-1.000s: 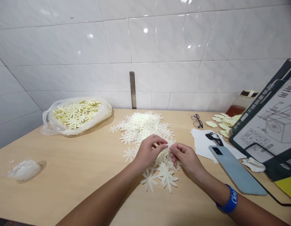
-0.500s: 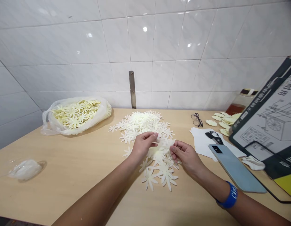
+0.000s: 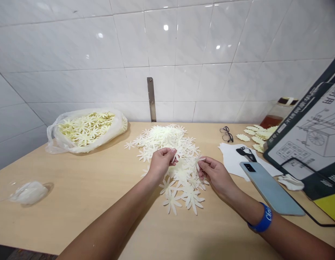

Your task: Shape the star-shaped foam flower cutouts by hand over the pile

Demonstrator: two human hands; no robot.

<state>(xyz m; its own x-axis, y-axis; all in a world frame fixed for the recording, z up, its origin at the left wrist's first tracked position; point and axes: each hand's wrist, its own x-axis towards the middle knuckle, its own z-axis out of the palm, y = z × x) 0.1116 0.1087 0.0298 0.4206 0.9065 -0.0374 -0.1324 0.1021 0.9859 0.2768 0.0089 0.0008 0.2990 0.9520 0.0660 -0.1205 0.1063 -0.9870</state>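
A pile of pale cream flower-shaped cutouts [image 3: 162, 139] lies on the table, with looser ones spread toward me. Over its front part, my left hand [image 3: 162, 160] pinches a small white flower cutout [image 3: 176, 156] between thumb and fingers. To the right, my right hand [image 3: 214, 175] has thumb and forefinger closed on another pale cutout [image 3: 198, 162]. The two hands are apart. A blue wristband [image 3: 263, 218] circles my right wrist. More cutouts fill an open plastic bag [image 3: 117, 130] at the back left.
On the wooden table [image 3: 102, 202] sits a clear plastic bundle [image 3: 29, 192] at left. At right are glasses [image 3: 226, 134], white paper [image 3: 229, 159], a light-blue phone [image 3: 275, 191], scalloped pieces [image 3: 258, 139], a jar [image 3: 273, 117] and a leaning printed box [image 3: 310, 133].
The pale material between my hands has parted into separate pieces, one at each hand. My left hand has shifted slightly left. The whole view has tilted a little.
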